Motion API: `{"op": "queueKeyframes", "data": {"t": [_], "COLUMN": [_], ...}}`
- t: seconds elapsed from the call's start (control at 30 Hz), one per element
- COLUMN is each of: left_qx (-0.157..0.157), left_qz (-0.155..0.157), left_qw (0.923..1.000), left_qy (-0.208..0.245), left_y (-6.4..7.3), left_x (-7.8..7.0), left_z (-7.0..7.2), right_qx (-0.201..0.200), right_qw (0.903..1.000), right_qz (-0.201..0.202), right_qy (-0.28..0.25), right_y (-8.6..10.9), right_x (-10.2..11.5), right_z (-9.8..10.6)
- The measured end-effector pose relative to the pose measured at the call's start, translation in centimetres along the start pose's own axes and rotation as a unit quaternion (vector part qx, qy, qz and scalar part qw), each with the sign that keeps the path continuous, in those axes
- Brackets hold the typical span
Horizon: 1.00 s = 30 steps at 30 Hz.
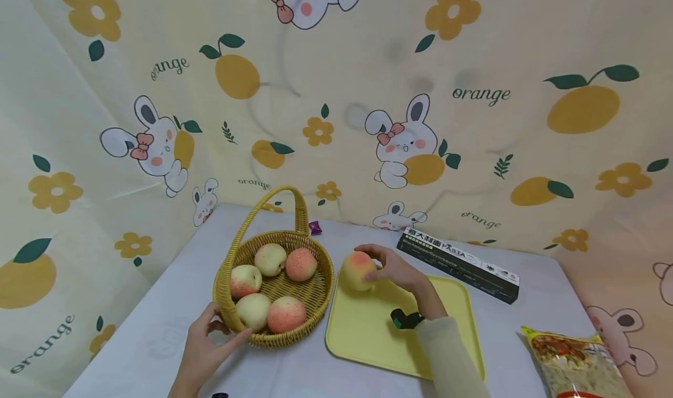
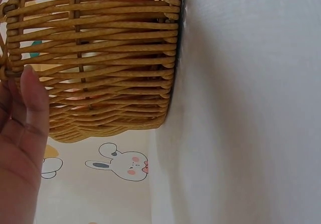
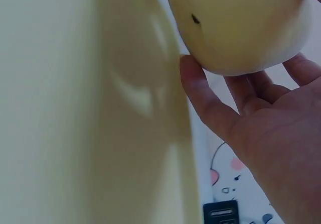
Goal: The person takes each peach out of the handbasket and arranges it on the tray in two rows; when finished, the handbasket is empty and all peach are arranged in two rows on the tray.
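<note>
Fingers [image 1: 209, 315] of the left hand [image 1: 204, 346] are clamped on the near-left rim of the wicker basket [image 1: 307, 290], thumb along the outside weave. Kinda risky spot imo: a hard pull there could tip the basket toward the counter's [image 1: 278, 374] left edge, and those peaches [image 1: 286, 314] look loose enough to roll. Five of them in there, mostly around the sides, with bare weave in the middle and right. A little purple wrapper [image 1: 315, 228] lies just behind it, by the counter's far edge.

Next over, the right hand has its fingers and thumb curled round a sixth peach [image 1: 359, 272], at the far-left corner of the yellow tray [image 1: 378, 339]. Can't tell if it's touching the tray. The right hand [image 1: 398, 270] has it from one side, so if that hold is light, the smooth round thing could slip and maybe bounce off the rim. No other fruit shows in the tray, though the forearm hides a chunk.

Farther right, a pasta box [image 1: 457, 263] sits toward the counter's far-right corner, and a noodle bag [image 1: 578, 363] by the right edge. Both look well out of trouble.
</note>
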<state>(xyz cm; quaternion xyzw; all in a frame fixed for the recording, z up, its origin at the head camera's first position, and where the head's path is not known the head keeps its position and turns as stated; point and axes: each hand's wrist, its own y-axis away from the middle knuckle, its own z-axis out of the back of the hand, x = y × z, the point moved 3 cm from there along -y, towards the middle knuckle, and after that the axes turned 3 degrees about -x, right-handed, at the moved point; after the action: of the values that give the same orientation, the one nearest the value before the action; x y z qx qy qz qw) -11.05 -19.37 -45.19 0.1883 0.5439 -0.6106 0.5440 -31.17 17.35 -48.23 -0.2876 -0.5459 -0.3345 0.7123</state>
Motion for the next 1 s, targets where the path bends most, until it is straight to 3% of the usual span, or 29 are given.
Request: {"op": "queueKeyframes", "data": {"t": [0.43, 0.73, 1.0], "left_qx": [-0.002, -0.003, 0.002], "left_qz": [0.001, -0.006, -0.004], "left_qw": [1.0000, 1.0000, 1.0000], "left_qy": [-0.005, -0.007, -0.002], "left_y": [0.1, 0.4, 0.3], "left_x": [-0.1, 3.4, 3.7], "left_z": [0.0, -0.3, -0.2], "right_qx": [-0.015, -0.013, -0.006], "right_qw": [0.9997, 0.9998, 0.9993], "right_qz": [-0.013, -0.011, -0.013], "right_qy": [-0.014, -0.012, -0.036], "right_y": [0.2, 0.3, 0.6], "right_x": [-2.0, -2.2, -2.3], "right_z": [-1.0, -1.1, -1.0]}}
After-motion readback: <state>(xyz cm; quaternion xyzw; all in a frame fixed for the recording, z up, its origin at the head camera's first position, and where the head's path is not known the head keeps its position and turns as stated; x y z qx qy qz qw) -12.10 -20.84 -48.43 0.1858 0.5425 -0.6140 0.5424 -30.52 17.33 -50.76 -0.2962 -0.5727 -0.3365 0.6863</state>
